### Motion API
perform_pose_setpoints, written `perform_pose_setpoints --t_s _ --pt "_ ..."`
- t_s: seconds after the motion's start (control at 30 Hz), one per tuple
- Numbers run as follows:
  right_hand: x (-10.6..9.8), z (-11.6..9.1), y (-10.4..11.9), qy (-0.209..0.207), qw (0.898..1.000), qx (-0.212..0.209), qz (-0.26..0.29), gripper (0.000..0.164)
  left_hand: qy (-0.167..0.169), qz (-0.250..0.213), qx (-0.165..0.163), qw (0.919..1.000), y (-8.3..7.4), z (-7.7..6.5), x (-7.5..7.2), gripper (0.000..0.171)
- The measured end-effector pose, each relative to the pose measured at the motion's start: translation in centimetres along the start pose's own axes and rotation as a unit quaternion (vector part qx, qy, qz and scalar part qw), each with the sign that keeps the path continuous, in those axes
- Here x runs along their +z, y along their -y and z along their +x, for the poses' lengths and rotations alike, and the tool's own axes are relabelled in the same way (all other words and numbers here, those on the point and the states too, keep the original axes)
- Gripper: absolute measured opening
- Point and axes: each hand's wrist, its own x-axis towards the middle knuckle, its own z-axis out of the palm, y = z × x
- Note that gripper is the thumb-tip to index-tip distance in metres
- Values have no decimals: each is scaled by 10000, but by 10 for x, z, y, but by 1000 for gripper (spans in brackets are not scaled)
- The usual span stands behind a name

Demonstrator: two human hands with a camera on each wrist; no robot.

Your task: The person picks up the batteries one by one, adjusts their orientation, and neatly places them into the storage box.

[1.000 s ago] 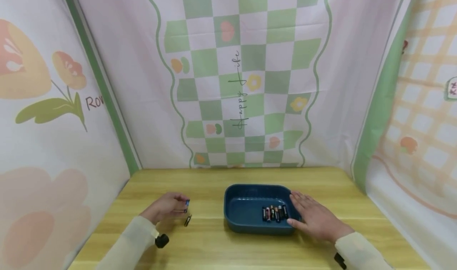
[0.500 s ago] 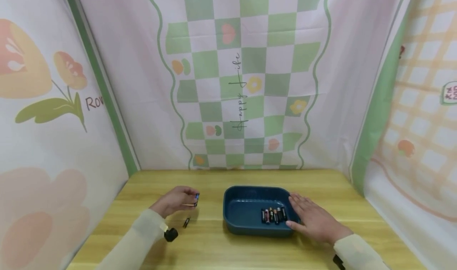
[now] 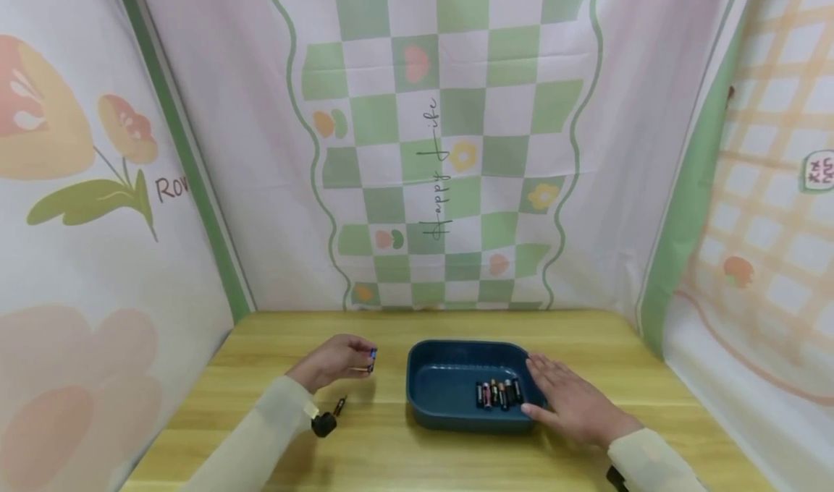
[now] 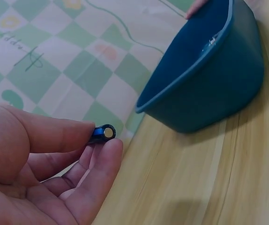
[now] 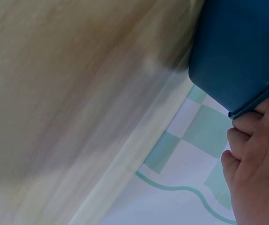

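Note:
Between thumb and fingertips, my left hand (image 3: 335, 362) pinches a blue-and-black battery (image 4: 100, 134), raised off the table left of the dark blue basin (image 3: 449, 421). The battery's pale round end faces the left wrist camera. Another battery (image 3: 340, 406), dark with a coppery end, lies on the table close to my left wrist. My right hand (image 3: 573, 405) rests on the basin's right rim with its fingers extended and thumb near the front corner. Inside the basin, several batteries (image 3: 496, 394) lie side by side towards the right end.
The wood-grain table (image 3: 378, 463) runs back to a hanging cloth (image 3: 417, 260) with green and white checks. Patterned cloths also hang at the left and right sides. A small black device (image 3: 323, 425) is worn on the left wrist.
My left hand has lifted the blue-and-black battery and carried it right, towards the basin. The other battery stays on the table, and my right hand keeps its place on the rim.

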Motion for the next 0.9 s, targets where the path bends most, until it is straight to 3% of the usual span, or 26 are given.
perform_pose_setpoints --t_s 0.57,0.9 --pt "3 1 -1 7 9999 -21 -104 85 230 -56 53 9997 -20 21 28 38" --pt "1 1 -1 -34 9999 -61 -124 84 441 1 97 9990 -22 34 47 33"
